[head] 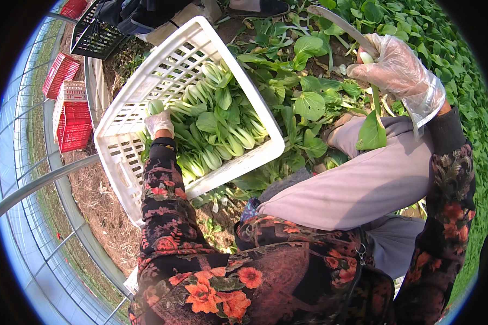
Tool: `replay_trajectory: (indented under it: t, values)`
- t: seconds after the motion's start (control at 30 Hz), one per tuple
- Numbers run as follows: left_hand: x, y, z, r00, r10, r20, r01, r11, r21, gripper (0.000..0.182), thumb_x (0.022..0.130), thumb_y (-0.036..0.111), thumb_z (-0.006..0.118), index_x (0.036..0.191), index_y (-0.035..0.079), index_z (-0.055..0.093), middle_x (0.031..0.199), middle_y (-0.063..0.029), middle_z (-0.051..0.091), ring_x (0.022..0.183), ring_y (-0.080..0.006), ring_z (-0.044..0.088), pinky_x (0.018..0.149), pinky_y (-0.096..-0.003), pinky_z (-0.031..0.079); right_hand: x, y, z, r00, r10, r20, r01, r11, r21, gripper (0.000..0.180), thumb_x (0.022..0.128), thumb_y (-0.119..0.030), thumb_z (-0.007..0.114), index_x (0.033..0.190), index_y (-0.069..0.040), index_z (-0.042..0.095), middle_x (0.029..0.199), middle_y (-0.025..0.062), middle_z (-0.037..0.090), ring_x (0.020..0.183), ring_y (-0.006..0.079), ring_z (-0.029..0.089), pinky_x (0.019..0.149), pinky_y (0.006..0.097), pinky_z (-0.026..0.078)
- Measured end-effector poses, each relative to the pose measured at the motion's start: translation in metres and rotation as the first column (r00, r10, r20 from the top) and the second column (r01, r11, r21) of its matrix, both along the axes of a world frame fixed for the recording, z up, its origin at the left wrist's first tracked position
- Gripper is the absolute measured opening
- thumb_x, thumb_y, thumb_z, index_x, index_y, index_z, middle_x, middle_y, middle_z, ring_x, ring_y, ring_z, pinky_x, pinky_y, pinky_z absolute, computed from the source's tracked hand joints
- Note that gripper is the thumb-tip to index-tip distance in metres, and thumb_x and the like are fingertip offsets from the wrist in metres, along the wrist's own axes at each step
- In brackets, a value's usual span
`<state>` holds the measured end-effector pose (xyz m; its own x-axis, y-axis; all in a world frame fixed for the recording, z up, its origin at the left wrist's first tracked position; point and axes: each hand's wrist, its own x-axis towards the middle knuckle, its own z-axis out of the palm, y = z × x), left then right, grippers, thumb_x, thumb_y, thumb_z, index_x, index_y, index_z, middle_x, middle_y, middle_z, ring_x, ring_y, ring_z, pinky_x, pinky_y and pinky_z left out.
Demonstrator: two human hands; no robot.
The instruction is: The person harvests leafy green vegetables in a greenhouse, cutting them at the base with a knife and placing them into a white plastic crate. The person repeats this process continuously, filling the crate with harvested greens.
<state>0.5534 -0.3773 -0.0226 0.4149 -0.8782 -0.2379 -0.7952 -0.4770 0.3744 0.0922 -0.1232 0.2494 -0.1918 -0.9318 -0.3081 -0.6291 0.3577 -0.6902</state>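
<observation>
A white slatted plastic crate (244, 172) stands tilted before me, with rows of bok choy heads (211, 126) in it. My left hand (159, 124), in a clear plastic glove, reaches inside by the crate's left wall. It closes around a bok choy head (155, 106), whose pale base shows past the fingers; the palm side is hidden. Above my knee, my gloved right hand (398, 71) grips a sickle-like knife with a curved, dull metal blade (343, 26). A single bok choy leaf (372, 132) hangs by its stalk from the same hand.
Loose leaves (309, 105) cover the soil between crate and knee. Growing greens (443, 77) fill the right side. Red crates (74, 126) and a black crate (93, 36) stand at left, near a metal pipe (49, 180). Another person's shoe (260, 8) is at the top.
</observation>
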Motion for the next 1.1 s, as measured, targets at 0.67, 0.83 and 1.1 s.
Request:
replay_trajectory:
  t: [0.67, 0.83, 1.1]
  values:
    - [-0.054, -0.022, -0.078, 0.954, 0.19, 0.232, -0.221, 0.969, 0.113, 0.111, 0.077, 0.055, 0.061, 0.134, -0.021, 0.004, 0.132, -0.0321, 0.038, 0.114, -0.0393, 0.049, 0.094, -0.045, 0.041, -0.011, -0.03, -0.012, 0.849, 0.224, -0.479, -0.306, 0.947, -0.098, 0.036, 0.07, -0.039, 0.069, 0.063, -0.005, 0.064, 0.06, 0.0154, 0.059, 0.056, 0.0332, 0.058, 0.054, 0.0416, 0.046]
    - [-0.048, -0.018, -0.056, 0.953, 0.247, 0.177, -0.275, 0.948, 0.158, 0.123, 0.061, 0.06, 0.072, 0.137, -0.016, 0.014, 0.143, -0.0305, 0.024, 0.128, -0.0377, 0.034, 0.106, -0.0435, 0.027, -0.016, -0.018, -0.012, 0.926, 0.088, -0.368, -0.165, 0.969, -0.185, 0.029, 0.07, -0.035, 0.07, 0.061, -0.008, 0.065, 0.055, 0.0131, 0.057, 0.05, 0.0308, 0.056, 0.051, 0.0386, 0.046]
    - [-0.029, -0.001, 0.001, 0.985, -0.086, 0.15, 0.08, 0.996, 0.046, 0.113, 0.053, 0.066, 0.079, 0.131, -0.009, 0.047, 0.139, -0.0289, 0.04, 0.13, -0.0314, 0.039, 0.108, -0.0383, 0.027, -0.033, -0.006, -0.016, 0.961, 0.145, -0.236, -0.196, 0.958, -0.21, 0.036, 0.073, -0.035, 0.075, 0.059, -0.006, 0.059, 0.053, 0.0091, 0.054, 0.047, 0.0232, 0.051, 0.049, 0.0367, 0.043]
